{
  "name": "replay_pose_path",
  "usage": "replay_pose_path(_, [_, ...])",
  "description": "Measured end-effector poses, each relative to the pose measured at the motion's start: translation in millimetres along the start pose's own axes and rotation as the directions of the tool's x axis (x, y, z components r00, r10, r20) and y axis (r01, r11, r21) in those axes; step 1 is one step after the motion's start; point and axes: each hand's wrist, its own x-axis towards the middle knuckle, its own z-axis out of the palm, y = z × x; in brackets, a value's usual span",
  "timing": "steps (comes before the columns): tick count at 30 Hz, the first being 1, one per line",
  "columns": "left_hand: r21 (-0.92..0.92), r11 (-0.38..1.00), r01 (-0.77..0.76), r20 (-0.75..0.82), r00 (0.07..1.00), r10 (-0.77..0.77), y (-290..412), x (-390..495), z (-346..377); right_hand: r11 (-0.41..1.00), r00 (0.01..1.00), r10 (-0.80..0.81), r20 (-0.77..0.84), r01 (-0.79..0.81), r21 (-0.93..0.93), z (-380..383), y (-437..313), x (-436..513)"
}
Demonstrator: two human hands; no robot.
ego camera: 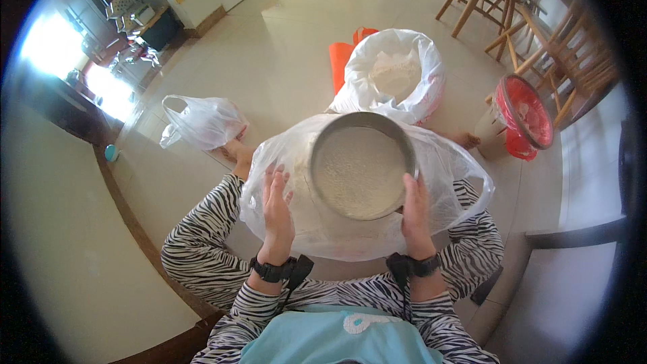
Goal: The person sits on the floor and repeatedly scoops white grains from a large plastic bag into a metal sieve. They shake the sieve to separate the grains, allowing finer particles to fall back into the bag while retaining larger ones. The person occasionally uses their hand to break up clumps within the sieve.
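A round metal-rimmed sieve [412, 154] holds a layer of pale flour-like powder [356, 172]. It sits over a wide-mouthed white plastic bag [268, 149] between my legs, which has more pale powder inside. My right hand [416, 212] touches the sieve's right side, its fingertips at the rim. Its thumb is hidden, so I cannot tell whether it grips. To the left, my left hand [277, 212] stands apart from the sieve, palm turned inward and fingers spread, holding nothing. What supports the sieve from below is hidden.
Beyond the sieve stands another white bag [349, 78] of pale powder, with an orange bag [341, 63] behind it. A tied plastic bag [207, 119] lies by my left foot. On the right are a red-lined bin [528, 111] and wooden chairs [548, 55].
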Motion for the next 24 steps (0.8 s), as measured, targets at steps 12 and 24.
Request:
replay_pose_path(12, [-0.021, 0.999, -0.05, 0.157, 0.986, 0.053, 0.3, 3.1, 7.1, 0.932, 0.938, 0.336, 0.083, -0.344, 0.113, 7.4, 0.6, -2.1])
replay_pose_path(24, [0.017, 0.999, 0.03, 0.12, 0.992, -0.032, -12.8, 5.2, 3.4, 0.954, 0.961, 0.259, 0.094, -0.27, 0.129, 12.6, -6.4, -4.5])
